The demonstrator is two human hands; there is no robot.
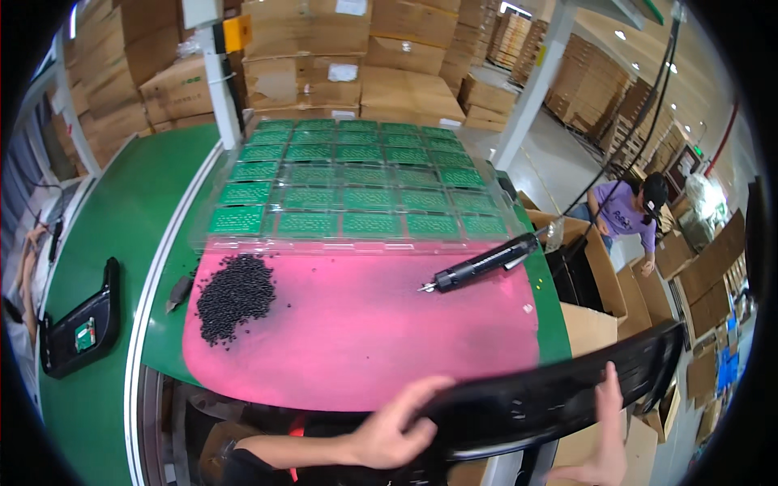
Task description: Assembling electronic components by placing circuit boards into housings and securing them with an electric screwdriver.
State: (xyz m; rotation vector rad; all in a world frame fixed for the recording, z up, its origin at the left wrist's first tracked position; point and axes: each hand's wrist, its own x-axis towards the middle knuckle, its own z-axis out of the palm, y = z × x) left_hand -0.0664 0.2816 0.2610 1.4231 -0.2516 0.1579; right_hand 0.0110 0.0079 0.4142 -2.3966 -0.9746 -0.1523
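Note:
A long black plastic housing [519,409] is tilted up to the right over the mat's near edge, blurred by motion. My left hand [397,425] is closed on its left end, thumb and fingers around the edge. My right hand [606,429] is in front of the housing's right part, fingers stretched upward and thumb apart; whether it bears weight I cannot tell. On the pink mat [381,340] beyond lie a heap of small black screws [235,298] at the left and a black electric screwdriver [486,263] at the right.
Clear trays of green circuit boards [348,190] stand behind the mat. On the green conveyor [154,211] at left rests another black housing [85,324] with a board inside. An open carton [587,271] is at right; a person in purple [624,211] is beyond. Cables hang at right.

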